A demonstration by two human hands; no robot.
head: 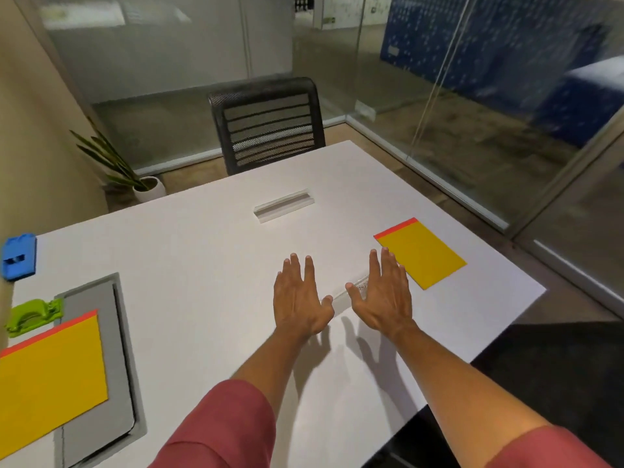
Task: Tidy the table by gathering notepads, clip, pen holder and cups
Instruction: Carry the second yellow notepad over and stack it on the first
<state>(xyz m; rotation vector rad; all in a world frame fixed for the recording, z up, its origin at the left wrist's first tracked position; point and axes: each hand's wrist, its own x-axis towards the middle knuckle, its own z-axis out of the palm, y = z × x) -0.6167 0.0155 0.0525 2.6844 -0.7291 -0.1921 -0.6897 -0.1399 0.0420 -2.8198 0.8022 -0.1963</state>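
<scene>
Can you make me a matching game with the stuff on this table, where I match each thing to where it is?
Things:
1. yellow notepad with the red strip
2. blue holder
3. green clip
4. black mesh chair

Places:
A. at the far left edge of the white table
B. behind the far side of the table
C. just beside the right hand
D. near the left edge, next to the grey panel

Pairs: 1-C, 2-A, 3-D, 4-B
</scene>
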